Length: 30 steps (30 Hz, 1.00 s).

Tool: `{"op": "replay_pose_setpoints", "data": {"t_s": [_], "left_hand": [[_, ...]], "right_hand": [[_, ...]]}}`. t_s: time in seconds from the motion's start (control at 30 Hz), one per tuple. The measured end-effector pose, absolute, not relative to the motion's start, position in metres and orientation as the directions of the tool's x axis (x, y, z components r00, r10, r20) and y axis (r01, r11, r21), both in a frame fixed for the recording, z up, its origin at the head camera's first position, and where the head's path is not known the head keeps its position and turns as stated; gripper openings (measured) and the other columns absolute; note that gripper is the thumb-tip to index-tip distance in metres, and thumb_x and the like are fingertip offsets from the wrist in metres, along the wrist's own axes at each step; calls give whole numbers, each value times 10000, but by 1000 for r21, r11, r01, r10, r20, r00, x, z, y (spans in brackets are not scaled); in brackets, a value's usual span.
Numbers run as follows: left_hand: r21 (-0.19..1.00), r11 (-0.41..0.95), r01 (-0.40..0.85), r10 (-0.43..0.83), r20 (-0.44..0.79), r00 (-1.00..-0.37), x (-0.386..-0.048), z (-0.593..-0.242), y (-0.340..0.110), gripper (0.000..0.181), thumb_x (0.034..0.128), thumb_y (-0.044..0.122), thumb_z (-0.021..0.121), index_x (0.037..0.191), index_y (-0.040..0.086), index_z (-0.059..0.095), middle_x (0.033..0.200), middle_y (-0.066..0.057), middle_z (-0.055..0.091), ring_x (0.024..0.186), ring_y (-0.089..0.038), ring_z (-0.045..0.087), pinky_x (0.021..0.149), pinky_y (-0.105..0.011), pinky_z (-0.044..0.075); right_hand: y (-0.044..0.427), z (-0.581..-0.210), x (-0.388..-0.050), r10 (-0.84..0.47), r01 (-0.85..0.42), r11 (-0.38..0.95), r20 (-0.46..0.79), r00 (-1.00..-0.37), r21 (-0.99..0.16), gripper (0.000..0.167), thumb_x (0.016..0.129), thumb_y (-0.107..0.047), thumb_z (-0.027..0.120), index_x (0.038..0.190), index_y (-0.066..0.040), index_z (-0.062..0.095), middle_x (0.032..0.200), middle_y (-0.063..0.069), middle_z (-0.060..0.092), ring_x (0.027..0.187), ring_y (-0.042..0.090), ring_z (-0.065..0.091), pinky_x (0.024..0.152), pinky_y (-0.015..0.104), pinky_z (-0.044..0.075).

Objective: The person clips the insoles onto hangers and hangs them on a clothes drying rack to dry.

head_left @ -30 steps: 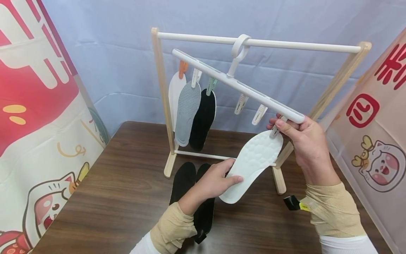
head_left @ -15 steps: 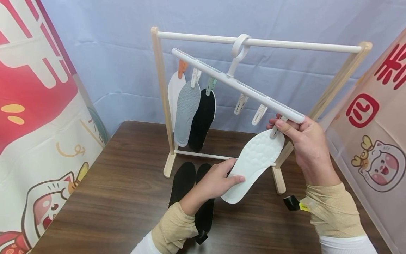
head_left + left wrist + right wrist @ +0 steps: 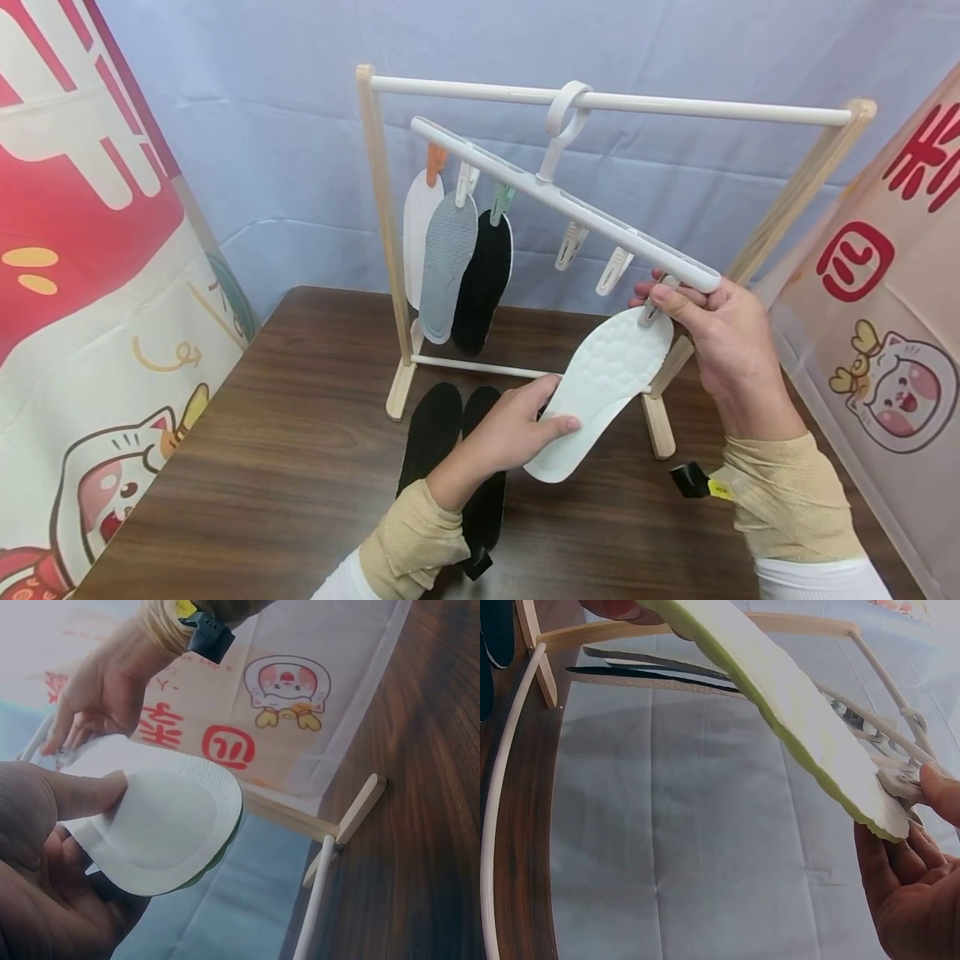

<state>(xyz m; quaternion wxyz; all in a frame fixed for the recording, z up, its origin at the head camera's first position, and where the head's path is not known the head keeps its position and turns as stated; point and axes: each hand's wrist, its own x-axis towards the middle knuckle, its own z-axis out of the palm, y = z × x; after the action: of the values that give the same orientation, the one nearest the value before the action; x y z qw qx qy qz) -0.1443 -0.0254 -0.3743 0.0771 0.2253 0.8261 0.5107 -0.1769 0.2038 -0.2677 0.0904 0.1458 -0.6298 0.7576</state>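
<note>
A white insole [image 3: 603, 387] with a bumpy surface slants between the two hands. The left hand [image 3: 513, 425] grips its lower part, thumb on top and fingers beneath. At its upper end the right hand [image 3: 723, 337] pinches a pale clip [image 3: 651, 310], which sits on the insole's tip. That clip is at the low right end of a white hanger [image 3: 592, 218], tilted down to the right. In the right wrist view the clip [image 3: 901, 784] overlaps the insole's edge [image 3: 810, 727], with the thumb on the clip. In the left wrist view the thumb lies across the insole [image 3: 165, 817].
On the hanger's left side hang a white insole [image 3: 422, 237], a grey insole [image 3: 447, 267] and a black insole [image 3: 482, 283]. Two free clips [image 3: 614, 271] dangle mid-right. A wooden rack [image 3: 382, 208] carries the hanger. Two black insoles [image 3: 432, 429] lie on the table [image 3: 300, 467], partly behind the left arm.
The insoles hanging on the left have swung slightly to the right. The held insole has shifted a little to the right with the left hand; the right hand has stayed in place.
</note>
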Motion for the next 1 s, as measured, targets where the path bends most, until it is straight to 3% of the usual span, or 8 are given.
{"op": "replay_pose_setpoints", "data": {"t_s": [1.0], "left_hand": [[882, 383, 275, 479, 65, -876, -142, -375, -20, 421, 968, 247, 709, 1350, 142, 567, 1200, -43, 695, 971, -87, 660, 737, -259, 551]], "right_hand": [[204, -271, -175, -63, -327, -218, 348, -935, -919, 178, 939, 40, 673, 1107, -12, 702, 952, 91, 782, 846, 177, 763, 739, 204, 556]]}}
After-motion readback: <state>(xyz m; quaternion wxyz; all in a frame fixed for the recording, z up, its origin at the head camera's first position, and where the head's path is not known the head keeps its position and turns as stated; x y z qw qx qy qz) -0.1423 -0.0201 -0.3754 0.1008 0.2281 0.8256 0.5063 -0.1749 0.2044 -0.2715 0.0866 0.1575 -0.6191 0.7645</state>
